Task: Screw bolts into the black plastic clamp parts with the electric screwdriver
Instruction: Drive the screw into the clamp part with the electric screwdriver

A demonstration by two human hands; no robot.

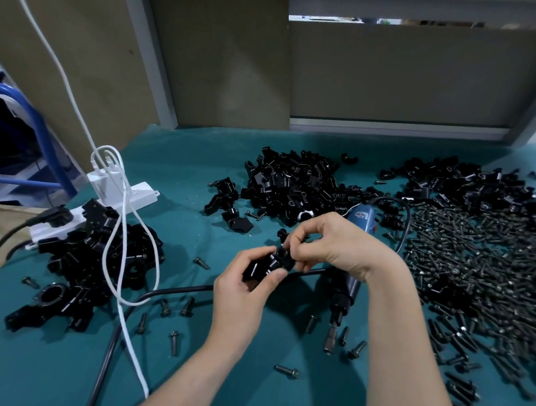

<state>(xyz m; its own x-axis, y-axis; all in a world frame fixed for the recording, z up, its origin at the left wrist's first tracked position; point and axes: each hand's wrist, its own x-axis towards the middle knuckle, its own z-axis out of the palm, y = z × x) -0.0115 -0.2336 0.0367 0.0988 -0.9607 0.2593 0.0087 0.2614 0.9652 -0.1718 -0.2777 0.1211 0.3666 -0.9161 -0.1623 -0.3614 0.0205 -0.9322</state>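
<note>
Nearest on the green mat [59, 362], loose bolts [286, 371] are seen scattered, crossed by a black cable [171, 291] and a white cable [125, 224]. Just beyond, a clamp [270, 263] is held up off the mat at centre: it is gripped from below by the left hand [241, 293], fingers curled round its body and thumb pressed on its near side. Its upper end is pinched by the right hand [337, 242], thumb and forefinger closed together, the other fingers curled. Whether a bolt is caught between those fingertips cannot be told.

Under the right wrist the screwdriver [343, 293] is left lying on the mat, bit pointed near, touched by neither hand. To the left a clamp pile [98, 254] is heaped beside a white power strip [134, 193]. To the right a wide bolt heap [484, 268] is spread. Farther back, a parts pile [293, 182] is stacked at centre.
</note>
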